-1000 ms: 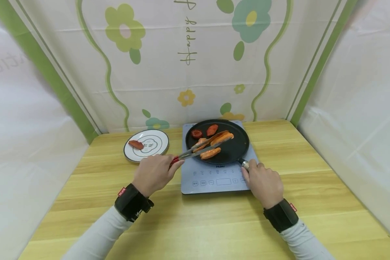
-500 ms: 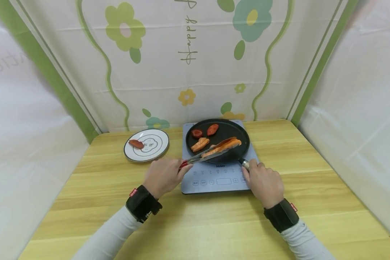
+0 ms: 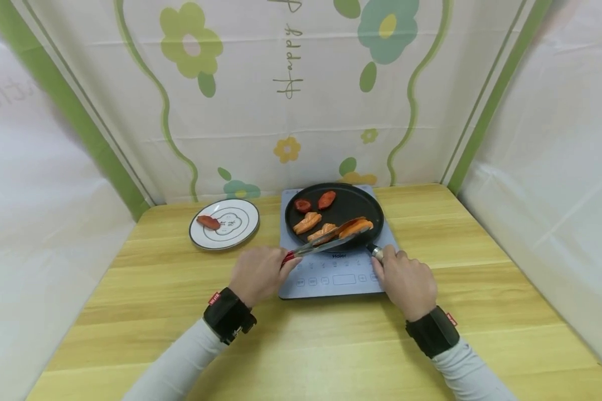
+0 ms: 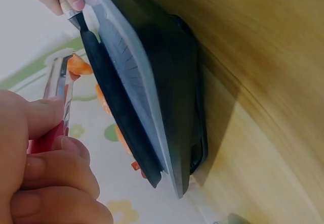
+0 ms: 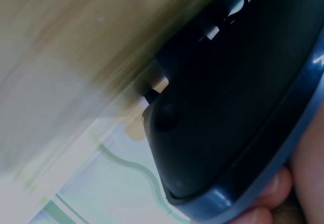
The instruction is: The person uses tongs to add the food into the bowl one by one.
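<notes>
**Tongs over the pan, handle held**

Left hand (image 3: pixel 258 274) curled round the red grips of the tongs (image 3: pixel 326 240), fingers closed tight, tong tips pinching an orange salmon piece (image 3: pixel 355 227) above the near side of the black pan (image 3: pixel 346 209). Right hand (image 3: pixel 406 281) wrapped round the pan handle (image 3: pixel 377 252), fingers folded. Pan on the blue induction cooker (image 3: pixel 331 273), on the wooden worktop (image 3: pixel 301 345). Two more salmon pieces and two red pieces inside. To the left, a white plate (image 3: pixel 248 223) with one red piece (image 3: pixel 208 222).

Both my hands forward, fingers curled.
My left hand (image 3: pixel 257 274) pinches with thumb and fingers; my right hand (image 3: pixel 406 281) is wrapped tight, both white-sleeved forearms angled inward.
</notes>
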Tool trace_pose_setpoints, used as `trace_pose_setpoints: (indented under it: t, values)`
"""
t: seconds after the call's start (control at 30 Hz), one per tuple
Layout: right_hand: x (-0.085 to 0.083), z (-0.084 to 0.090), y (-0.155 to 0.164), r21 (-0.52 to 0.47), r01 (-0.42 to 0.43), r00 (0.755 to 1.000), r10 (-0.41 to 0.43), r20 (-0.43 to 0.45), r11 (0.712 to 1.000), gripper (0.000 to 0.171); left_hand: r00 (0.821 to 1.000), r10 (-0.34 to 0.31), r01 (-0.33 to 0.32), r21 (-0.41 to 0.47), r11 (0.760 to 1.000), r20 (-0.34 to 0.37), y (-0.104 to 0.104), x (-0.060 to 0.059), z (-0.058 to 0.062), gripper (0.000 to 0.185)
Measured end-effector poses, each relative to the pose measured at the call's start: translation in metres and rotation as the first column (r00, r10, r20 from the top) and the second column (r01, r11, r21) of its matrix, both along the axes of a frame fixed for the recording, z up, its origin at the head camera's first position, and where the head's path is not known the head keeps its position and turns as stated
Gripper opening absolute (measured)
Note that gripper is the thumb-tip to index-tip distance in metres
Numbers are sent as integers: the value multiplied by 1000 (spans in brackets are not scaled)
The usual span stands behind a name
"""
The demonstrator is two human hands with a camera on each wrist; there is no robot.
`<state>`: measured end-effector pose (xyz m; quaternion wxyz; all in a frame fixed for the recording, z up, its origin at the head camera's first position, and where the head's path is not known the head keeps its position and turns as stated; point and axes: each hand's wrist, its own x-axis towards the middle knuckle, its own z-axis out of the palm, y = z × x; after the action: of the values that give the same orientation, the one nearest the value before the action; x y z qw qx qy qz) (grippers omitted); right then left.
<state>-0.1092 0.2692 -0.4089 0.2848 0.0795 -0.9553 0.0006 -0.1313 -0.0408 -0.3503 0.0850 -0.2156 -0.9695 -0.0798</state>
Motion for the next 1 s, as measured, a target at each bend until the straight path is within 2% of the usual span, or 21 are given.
trace_pose_setpoints:
  t: [0.2,0.33,0.5,0.77,1.0]
  values:
    - [1,-1,-1,5,-5,1000,5,-21,1000,45,1000,11,-12,-30,999,-18,4,0,-2,49]
    - [0,0,0,2,-7,1000,7,-30,1000,45,999,16,-18,-50,999,-30,9,3,1,48]
    - [0,-1,0,10,-19,998,19,-66,1000,44,997,-3,-3,-66,998,-77,11,5,2,48]
    - [0,-1,0,8,-24,997,24,-68,1000,44,990,-12,-1,-95,996,-138,12,7,1,50]
    - [1,-1,0,2,-19,998,19,-54,1000,45,993,21,-32,-89,996,-120,14,8,0,49]
